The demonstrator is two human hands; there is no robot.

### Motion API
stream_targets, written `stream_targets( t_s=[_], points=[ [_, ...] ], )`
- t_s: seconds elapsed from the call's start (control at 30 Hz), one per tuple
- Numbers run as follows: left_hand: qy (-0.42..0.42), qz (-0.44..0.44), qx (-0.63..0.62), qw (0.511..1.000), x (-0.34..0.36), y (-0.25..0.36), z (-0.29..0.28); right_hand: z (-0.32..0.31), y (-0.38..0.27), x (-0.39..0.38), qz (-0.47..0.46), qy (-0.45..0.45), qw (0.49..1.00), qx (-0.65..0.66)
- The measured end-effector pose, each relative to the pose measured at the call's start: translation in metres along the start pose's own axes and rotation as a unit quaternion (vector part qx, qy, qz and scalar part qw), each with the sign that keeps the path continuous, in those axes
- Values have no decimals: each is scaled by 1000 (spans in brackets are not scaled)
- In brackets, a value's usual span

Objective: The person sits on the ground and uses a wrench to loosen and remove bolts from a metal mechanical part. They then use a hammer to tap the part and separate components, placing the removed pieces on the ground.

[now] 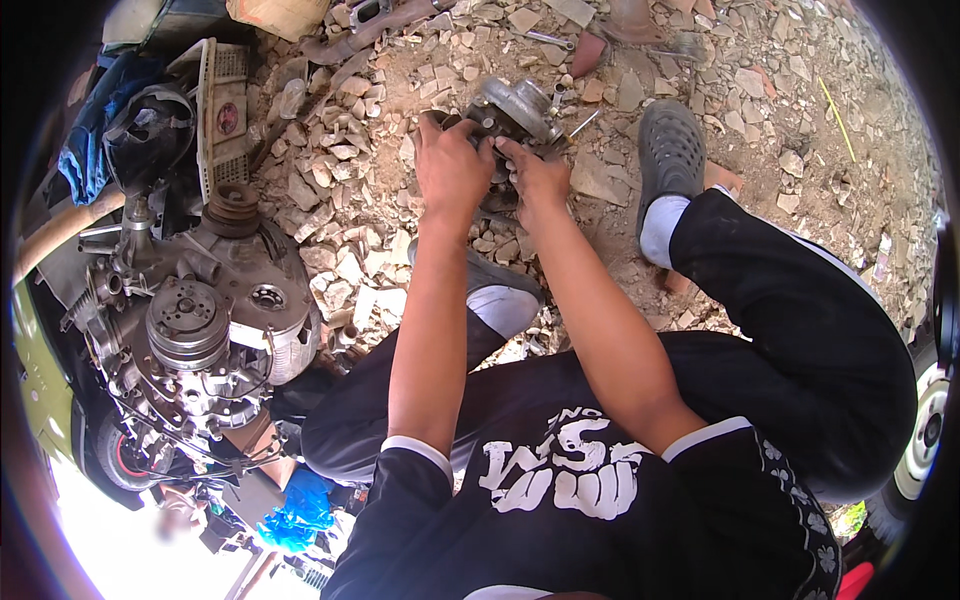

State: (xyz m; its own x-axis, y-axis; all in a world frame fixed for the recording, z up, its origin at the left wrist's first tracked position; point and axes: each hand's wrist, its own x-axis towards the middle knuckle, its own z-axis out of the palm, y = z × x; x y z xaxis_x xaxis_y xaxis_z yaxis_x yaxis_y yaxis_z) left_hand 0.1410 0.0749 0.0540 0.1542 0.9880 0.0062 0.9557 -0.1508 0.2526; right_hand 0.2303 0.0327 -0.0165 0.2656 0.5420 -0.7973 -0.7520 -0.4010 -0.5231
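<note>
A grey metal engine part with a round housing (517, 108) rests on the stony ground in front of me. My left hand (452, 165) grips its left side, fingers curled over the edge. My right hand (536, 178) presses on its lower right side, fingers on the casting. A thin metal rod (583, 124) sticks out just right of the part. Both forearms reach forward from my black printed shirt. I am crouching, with a grey shoe (670, 152) to the right of the part.
A large grimy engine block (200, 320) with pulleys stands at the left. A white plastic crate (222, 105) and blue cloth (95, 125) lie behind it. Broken stones cover the ground (780, 120). A vehicle wheel (925, 430) is at the right edge.
</note>
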Motion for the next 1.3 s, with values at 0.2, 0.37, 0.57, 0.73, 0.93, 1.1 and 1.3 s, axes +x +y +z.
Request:
stream_targets(
  t_s=[0.2, 0.37, 0.57, 0.73, 0.93, 1.1, 1.3],
  points=[
    [-66, -27, -106, 992, 7, -10, -6, 0, -2, 3, 47, -31, 997, 50],
    [-30, -20, -128, 991, 3, -15, 3, 5, -8, -5, 32, -6, 999, 36],
    [-20, -36, -153, 987, 1, -21, 11, 9, -5, -16, -14, 48, 999, -21],
    [-23, -52, -199, 978, 1, -24, 11, 11, -6, -17, -20, 42, 999, 2],
    [-22, -57, -209, 976, -1, -26, 14, 13, -8, -16, -27, 45, 999, -16],
    [-23, -46, -179, 982, -1, -29, 16, 15, -7, -23, -40, 47, 998, 19],
    [0, -3, -178, 984, -9, -26, 15, 16, -9, -25, -13, 41, 998, 46]
  ],
)
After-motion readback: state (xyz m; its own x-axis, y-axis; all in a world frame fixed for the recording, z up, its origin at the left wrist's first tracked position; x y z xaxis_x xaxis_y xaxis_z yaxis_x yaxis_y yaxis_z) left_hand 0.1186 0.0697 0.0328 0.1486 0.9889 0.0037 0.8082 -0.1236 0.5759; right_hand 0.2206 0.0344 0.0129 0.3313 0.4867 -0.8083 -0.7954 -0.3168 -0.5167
